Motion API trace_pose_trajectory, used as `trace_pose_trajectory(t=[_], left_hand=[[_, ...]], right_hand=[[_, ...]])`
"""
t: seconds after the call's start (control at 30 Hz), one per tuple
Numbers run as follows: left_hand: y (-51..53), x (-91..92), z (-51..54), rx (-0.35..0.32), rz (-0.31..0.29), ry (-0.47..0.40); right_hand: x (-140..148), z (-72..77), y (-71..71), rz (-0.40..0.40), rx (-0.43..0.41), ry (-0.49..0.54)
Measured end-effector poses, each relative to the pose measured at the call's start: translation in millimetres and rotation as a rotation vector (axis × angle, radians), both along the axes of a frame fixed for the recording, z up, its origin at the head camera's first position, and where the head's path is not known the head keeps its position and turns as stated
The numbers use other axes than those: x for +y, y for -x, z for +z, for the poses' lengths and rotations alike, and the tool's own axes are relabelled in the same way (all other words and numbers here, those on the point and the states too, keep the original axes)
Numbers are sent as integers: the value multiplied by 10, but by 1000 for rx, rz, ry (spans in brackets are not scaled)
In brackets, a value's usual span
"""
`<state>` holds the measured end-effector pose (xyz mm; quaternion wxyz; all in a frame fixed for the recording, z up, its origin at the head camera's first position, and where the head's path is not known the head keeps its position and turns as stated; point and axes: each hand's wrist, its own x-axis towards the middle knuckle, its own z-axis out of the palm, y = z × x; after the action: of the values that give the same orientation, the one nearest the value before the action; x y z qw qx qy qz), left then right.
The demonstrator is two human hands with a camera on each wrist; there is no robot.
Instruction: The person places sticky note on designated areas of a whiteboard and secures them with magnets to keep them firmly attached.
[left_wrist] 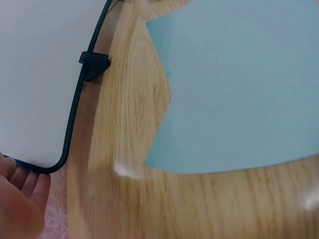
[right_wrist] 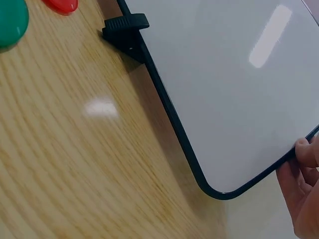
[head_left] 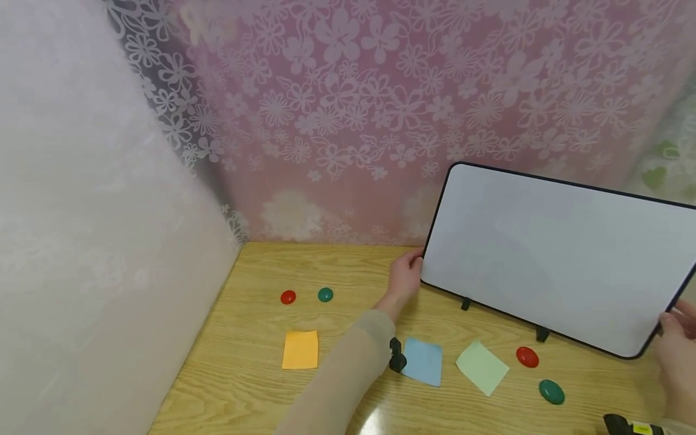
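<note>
A whiteboard [head_left: 560, 254] with a thin black frame leans upright at the back right of the wooden table, turned at an angle. Two black feet, one a clip-like foot [right_wrist: 124, 35], show along its lower edge. My left hand [head_left: 405, 277] grips the board's left edge near the bottom corner, with the fingers behind the frame in the left wrist view. On the opposite edge, my right hand [head_left: 676, 350] pinches the frame low down, its thumb on the white face. Part of the right hand lies outside the head view.
Before the board lie a blue sticky note [head_left: 423, 361], a green sticky note [head_left: 482, 367], a red magnet [head_left: 527, 357] and a green magnet [head_left: 551, 392]. Farther left are an orange note [head_left: 300, 350], another red magnet [head_left: 288, 296] and another green one [head_left: 325, 294]. Flowered curtains [head_left: 348, 121] hang behind.
</note>
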<state>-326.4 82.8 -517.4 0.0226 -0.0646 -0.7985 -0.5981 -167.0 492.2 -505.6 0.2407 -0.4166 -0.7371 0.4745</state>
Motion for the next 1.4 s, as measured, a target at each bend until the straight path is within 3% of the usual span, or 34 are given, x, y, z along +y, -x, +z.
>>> trace_pose_trajectory(t=[0.43, 0.67, 0.9, 1.13, 1.4], left_hand=[[-27, -99, -28, -37, 92, -22], [-5, -177, -76, -50, 119, -10], [16, -290, -119, -75, 142, -24], [-45, -460, -119, -111, 146, -42], [-138, -700, -108, -80, 138, -19]], right_hand=[[111, -17, 62, 82, 79, 142], [57, -28, 134, 82, -39, 104], [20, 11, 216, 140, -6, 170], [-55, 8, 301, 200, -103, 45], [-143, -36, 431, 231, 49, 106]])
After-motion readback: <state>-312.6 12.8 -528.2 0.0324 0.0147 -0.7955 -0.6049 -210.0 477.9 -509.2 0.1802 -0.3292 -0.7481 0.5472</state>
